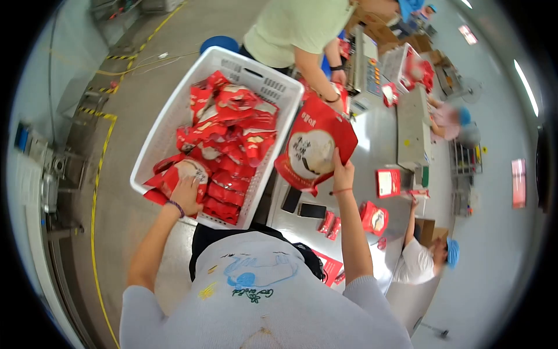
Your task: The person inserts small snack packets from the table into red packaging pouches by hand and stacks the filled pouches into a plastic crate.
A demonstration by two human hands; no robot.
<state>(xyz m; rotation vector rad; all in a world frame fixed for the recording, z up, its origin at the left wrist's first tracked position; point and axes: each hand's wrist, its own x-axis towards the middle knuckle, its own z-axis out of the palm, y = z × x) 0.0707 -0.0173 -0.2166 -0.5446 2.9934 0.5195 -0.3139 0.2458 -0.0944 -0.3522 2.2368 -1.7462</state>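
My right hand (344, 173) grips the lower right edge of a large red bag (314, 148) with a pale round picture and white lettering. The bag is raised between the basket and the steel table. My left hand (187, 196) lies on a red bag (192, 170) at the near left corner of a white plastic basket (152, 136), fingers spread over it and thumb apart. Many more red packets (229, 148) are heaped in the basket.
A co-worker in a pale green shirt (296, 29) stands just beyond, arms by a machine (367, 61). On the steel table (354, 203) lie a dark phone (312, 210), small red packets (329, 224) and a red bag (375, 217). Another person (418, 262) sits at right.
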